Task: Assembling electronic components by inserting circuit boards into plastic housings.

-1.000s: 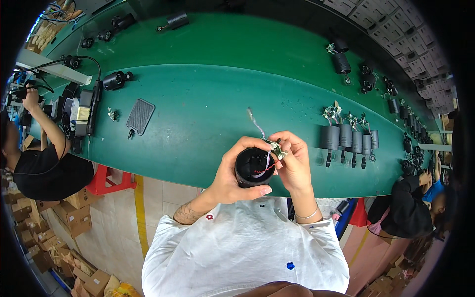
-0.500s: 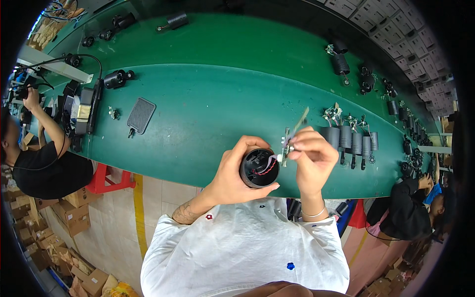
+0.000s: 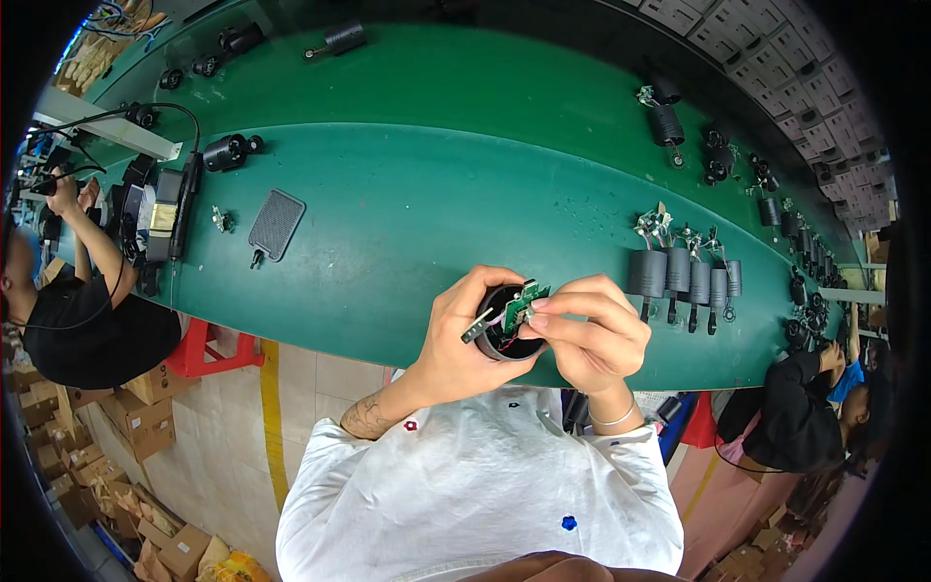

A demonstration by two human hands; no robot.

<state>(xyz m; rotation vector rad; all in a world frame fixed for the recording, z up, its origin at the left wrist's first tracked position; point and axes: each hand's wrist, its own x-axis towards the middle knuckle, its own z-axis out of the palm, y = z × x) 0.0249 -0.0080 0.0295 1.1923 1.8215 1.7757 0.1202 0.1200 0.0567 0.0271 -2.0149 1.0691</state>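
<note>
My left hand [image 3: 454, 339] is wrapped round a black cylindrical housing [image 3: 511, 357], its open end facing up. At that opening, a green circuit board [image 3: 522, 303] is pinched between the thumb and fingers of my right hand [image 3: 596, 333]. The board stands tilted, its lower part inside the rim. A small dark strip-like piece [image 3: 476, 327] juts out over the left side of the rim, beside my left fingers. A bit of red wire shows inside the housing; the rest of the inside is hidden by the board and my fingers.
On the green bench [image 3: 388, 223], a dark mesh panel [image 3: 277, 225] and a small circuit board [image 3: 222, 220] lie to the left. Several black cylinders [image 3: 648, 274] with boards and wires stand at right. A co-worker [image 3: 82, 291] sits at left, another [image 3: 795, 407] at right.
My right hand has moved left and brought the circuit board from beside the housing to its opening. The board has turned, its green face now showing. My left hand still holds the housing.
</note>
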